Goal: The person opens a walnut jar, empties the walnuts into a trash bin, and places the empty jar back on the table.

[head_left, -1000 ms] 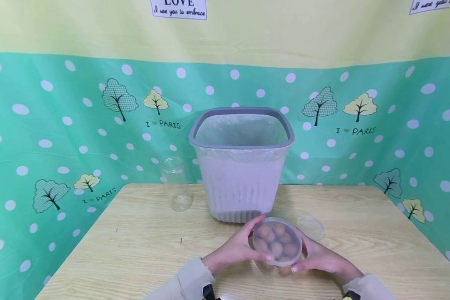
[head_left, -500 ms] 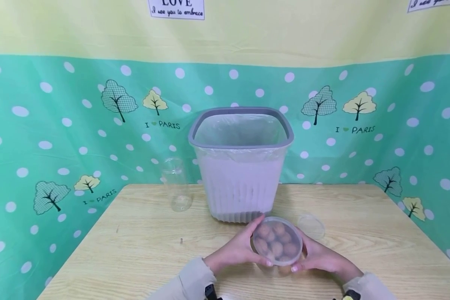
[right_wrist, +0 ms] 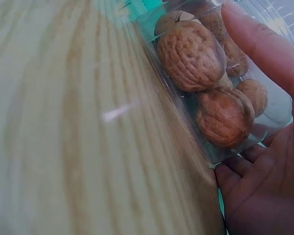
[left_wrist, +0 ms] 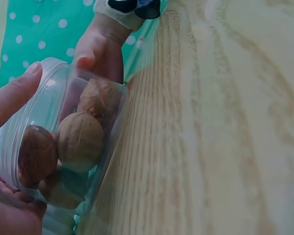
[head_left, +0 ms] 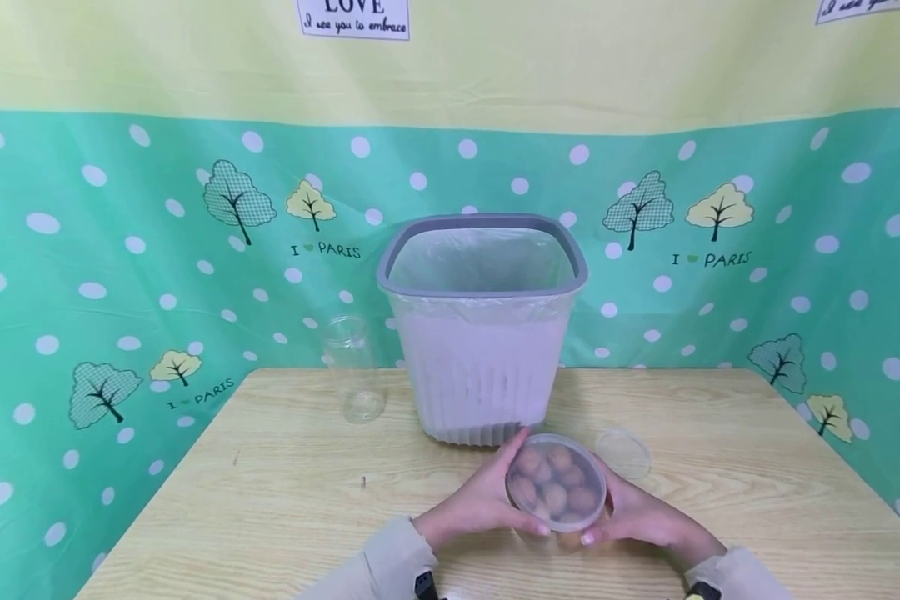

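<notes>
A round clear plastic container (head_left: pixel 555 483) with a frosted lid holds several walnuts (right_wrist: pixel 191 56). It is near the table's front, right of the middle in the head view. My left hand (head_left: pixel 483 498) grips its left side, with the thumb along the near lid rim and the fingers round the far side. My right hand (head_left: pixel 637 510) grips the opposite side, its thumb near the front. Through the clear wall, walnuts (left_wrist: pixel 81 142) also show in the left wrist view. Whether the container's base touches the table cannot be told.
Behind the container stands a pale bin (head_left: pixel 487 367) with a grey rim and a clear liner. A tall clear jar (head_left: pixel 356 367) is left of it. Right of the bin, a clear round lid (head_left: pixel 624 454) lies on the wooden table (head_left: pixel 285 492). A small dark bit (head_left: pixel 363 482) lies left.
My left thumb has slid slightly down and right, toward the near edge of the container's lid. Both hands keep hold of the container, which has barely moved.
</notes>
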Demonstrator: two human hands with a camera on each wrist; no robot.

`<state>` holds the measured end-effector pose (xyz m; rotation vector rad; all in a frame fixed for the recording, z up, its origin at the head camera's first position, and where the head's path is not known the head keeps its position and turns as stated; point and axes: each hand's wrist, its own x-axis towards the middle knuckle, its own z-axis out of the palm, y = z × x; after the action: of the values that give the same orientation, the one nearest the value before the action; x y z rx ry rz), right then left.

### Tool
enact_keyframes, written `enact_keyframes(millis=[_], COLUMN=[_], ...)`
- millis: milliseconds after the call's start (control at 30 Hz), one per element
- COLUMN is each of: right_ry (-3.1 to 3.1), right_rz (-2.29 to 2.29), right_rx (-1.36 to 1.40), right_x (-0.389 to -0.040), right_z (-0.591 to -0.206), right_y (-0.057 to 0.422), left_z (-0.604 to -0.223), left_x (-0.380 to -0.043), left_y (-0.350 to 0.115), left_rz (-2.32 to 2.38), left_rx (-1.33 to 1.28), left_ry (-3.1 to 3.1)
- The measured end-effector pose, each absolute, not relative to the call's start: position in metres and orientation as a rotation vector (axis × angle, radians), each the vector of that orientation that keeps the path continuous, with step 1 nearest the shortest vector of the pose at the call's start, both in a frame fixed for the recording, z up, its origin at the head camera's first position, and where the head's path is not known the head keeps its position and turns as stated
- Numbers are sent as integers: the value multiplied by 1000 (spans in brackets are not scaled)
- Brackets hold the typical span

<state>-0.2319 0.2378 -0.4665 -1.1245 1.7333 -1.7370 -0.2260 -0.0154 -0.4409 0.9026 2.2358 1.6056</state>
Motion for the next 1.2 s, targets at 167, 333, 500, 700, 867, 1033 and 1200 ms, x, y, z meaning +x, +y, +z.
enact_keyframes(millis=[167,333,500,700,867,1033,1200], right_ry=[1754,1789,1841,1843,1950,1915,1876], right_rz=[-1746,-1756,-1771,-1784,-1744,-1764,-1823], right_rx=[-1112,-1126,-1174,-1256,-1294,-1399,-1433], right_x=[-232,-231,-232,-232,-232,-233,-229], right_z=[-469,-471,-473,-470,-462,-449,-437], right_y=[237,237,236,231,227,217,206], left_z=[-441,-443,-445,-442,-433,-423,-415], left_x=[-224,-223,-224,-221,-218,-214,-213], left_y=[-14,-14,-15,-18,-22,-30,-37], left_rz=[1585,1575,1601,1624,1661,1725,1780], left_rx=[888,894,935,940,969,988,983], left_ry=[2283,2325,2338,2389,2383,2364,2382])
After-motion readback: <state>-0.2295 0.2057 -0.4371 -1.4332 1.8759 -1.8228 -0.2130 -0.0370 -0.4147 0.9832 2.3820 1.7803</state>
